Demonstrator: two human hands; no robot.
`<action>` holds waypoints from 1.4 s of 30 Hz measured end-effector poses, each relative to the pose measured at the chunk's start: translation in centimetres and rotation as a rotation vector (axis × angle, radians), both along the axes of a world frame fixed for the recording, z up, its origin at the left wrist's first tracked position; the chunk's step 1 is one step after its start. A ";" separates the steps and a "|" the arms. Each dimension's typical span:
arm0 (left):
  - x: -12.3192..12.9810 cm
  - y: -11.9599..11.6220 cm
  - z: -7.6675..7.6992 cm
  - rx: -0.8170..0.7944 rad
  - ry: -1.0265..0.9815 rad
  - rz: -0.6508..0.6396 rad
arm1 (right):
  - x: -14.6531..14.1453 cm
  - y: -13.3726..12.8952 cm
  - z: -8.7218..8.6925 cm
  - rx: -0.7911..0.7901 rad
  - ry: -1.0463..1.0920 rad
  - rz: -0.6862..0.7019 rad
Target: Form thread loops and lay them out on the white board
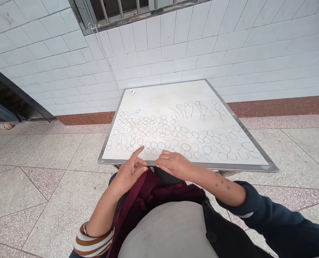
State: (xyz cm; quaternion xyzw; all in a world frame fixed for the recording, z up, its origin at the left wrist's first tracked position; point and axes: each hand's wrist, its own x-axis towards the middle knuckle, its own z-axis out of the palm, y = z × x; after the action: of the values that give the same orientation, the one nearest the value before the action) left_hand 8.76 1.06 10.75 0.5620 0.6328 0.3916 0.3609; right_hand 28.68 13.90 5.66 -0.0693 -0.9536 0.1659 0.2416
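My left hand is at the front edge of a white board marked with hand-drawn loops. Its index finger stretches out over the lowest loops, while the thumb and other fingers curl loosely near the edge, apart from the index. Close by on the right, my right hand rests over the same edge, palm down. Its fingers are bent and pressed together; whatever they may hold is hidden. Just below both hands lies dark red cloth of my clothing, with a small greyish bit near the left thumb.
A grey metal frame borders the board, which stands against a white tiled wall. One small red-and-white object sits at its far left corner. Above is a barred window. Speckled floor tiles surround the board; a dark doorway opens at left.
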 end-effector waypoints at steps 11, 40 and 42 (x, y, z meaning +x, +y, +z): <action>2.3 -0.1 -3.7 0.240 -0.622 0.577 | -2.7 -4.1 -0.7 -0.350 0.245 -0.398; 4.6 -0.9 -3.1 0.149 -0.768 0.434 | -4.5 -2.7 3.5 -1.134 0.321 -0.076; 4.7 -0.9 -3.1 0.128 -0.818 0.429 | -4.6 -2.6 3.5 -1.126 0.319 -0.078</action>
State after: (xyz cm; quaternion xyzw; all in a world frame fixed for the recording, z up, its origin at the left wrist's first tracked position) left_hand 13.46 0.15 7.69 0.2389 0.5149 0.6852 0.4564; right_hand 24.11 11.29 9.13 -0.1962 -0.6671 0.6464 0.3142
